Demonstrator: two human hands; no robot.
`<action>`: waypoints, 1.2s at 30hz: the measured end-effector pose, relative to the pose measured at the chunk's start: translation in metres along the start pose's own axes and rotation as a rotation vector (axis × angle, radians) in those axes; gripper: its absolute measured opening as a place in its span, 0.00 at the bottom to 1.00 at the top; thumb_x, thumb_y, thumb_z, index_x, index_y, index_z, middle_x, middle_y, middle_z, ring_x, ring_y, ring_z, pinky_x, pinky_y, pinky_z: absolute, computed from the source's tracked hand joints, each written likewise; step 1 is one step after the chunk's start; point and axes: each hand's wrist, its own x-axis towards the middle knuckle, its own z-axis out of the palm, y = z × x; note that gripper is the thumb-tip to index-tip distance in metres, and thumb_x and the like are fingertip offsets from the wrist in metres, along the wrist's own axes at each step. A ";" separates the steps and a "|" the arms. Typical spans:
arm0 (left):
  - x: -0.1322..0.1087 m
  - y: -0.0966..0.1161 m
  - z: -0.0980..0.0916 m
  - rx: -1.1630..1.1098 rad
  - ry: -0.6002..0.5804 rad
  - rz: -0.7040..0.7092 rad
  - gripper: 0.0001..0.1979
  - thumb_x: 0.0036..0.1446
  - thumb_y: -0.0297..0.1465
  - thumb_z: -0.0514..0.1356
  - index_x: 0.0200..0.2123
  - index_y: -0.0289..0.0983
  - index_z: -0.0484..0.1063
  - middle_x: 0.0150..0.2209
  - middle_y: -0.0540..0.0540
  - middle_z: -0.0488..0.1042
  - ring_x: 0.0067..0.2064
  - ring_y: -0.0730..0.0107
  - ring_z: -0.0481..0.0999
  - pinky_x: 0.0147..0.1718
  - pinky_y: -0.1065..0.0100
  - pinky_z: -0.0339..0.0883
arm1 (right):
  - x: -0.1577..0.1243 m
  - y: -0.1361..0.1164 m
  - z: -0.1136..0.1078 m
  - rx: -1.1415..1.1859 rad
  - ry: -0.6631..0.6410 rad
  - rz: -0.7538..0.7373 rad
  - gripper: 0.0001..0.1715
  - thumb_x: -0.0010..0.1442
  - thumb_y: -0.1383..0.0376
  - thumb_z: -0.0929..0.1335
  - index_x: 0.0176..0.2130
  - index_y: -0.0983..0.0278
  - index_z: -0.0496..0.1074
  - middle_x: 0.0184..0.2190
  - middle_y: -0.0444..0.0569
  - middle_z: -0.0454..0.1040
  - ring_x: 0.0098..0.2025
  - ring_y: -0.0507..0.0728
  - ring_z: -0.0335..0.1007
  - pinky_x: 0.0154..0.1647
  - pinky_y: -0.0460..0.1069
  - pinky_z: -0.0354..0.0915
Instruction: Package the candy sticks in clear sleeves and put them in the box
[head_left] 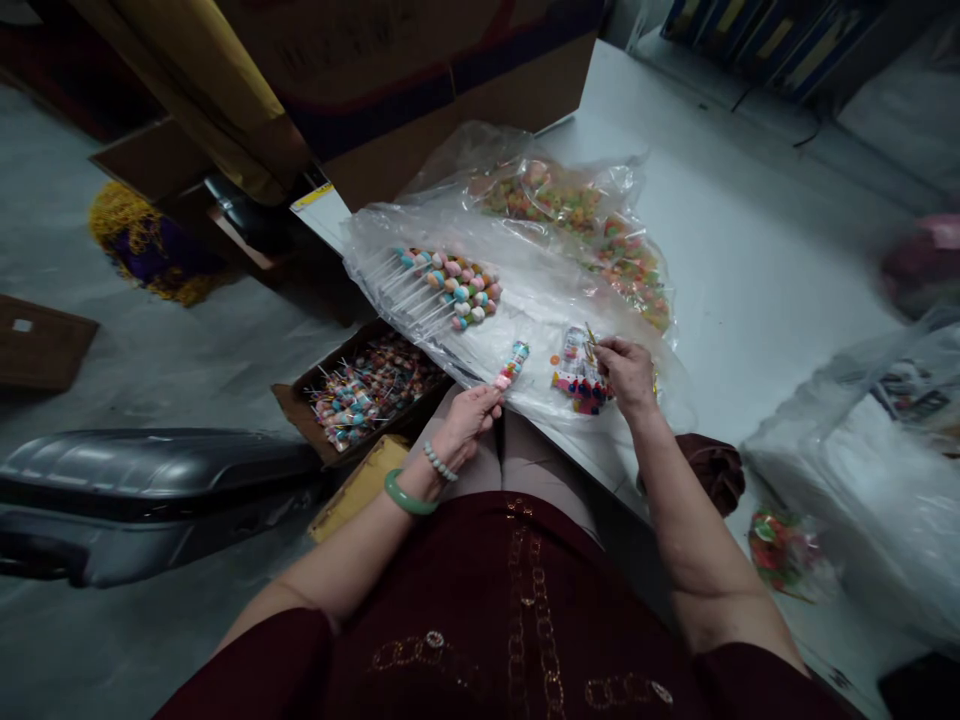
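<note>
My left hand is closed on the lower end of a candy skewer with pastel pieces, which seems to be inside a clear wrapper. It tilts up and away over the plastic-covered table. Pinched in my right hand is a thin gold twist tie. Just left of those fingers lies a pile of clear printed bags with red and blue edges. Farther back, several candy skewers rest side by side on the plastic sheet, white sticks pointing left.
Behind the skewers, a clear bag holds orange and green sweets. A big cardboard box stands at the back. Below the table's left edge, an open carton is filled with wrapped skewers. A grey suitcase lies left; bulky plastic bags sit right.
</note>
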 end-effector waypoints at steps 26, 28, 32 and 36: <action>0.002 -0.007 0.018 0.002 -0.058 0.065 0.17 0.51 0.37 0.67 0.22 0.34 0.64 0.17 0.55 0.62 0.15 0.86 0.52 0.15 0.74 0.39 | -0.091 -0.015 0.080 -0.480 -0.142 -0.358 0.14 0.62 0.65 0.61 0.35 0.63 0.76 0.29 0.50 0.76 0.32 0.56 0.68 0.35 0.49 0.56; 0.003 -0.010 0.017 0.053 -0.001 0.140 0.19 0.51 0.39 0.66 0.20 0.34 0.64 0.17 0.55 0.61 0.16 0.84 0.54 0.16 0.75 0.42 | -0.090 -0.015 0.083 -0.259 -0.154 -0.224 0.11 0.59 0.63 0.64 0.32 0.62 0.75 0.26 0.47 0.74 0.30 0.55 0.66 0.34 0.48 0.58; -0.002 -0.008 0.018 0.068 -0.003 0.273 0.19 0.50 0.40 0.66 0.19 0.34 0.64 0.17 0.55 0.61 0.21 0.82 0.57 0.20 0.76 0.49 | -0.091 -0.018 0.083 0.389 -0.260 0.223 0.11 0.46 0.59 0.71 0.30 0.62 0.71 0.22 0.41 0.69 0.23 0.51 0.61 0.26 0.46 0.58; -0.020 0.013 0.013 0.062 -0.377 0.096 0.16 0.50 0.41 0.66 0.24 0.33 0.71 0.20 0.52 0.66 0.22 0.81 0.59 0.19 0.76 0.48 | -0.098 -0.027 0.064 0.588 -0.369 0.321 0.28 0.41 0.63 0.76 0.44 0.59 0.73 0.28 0.41 0.72 0.23 0.49 0.62 0.23 0.45 0.59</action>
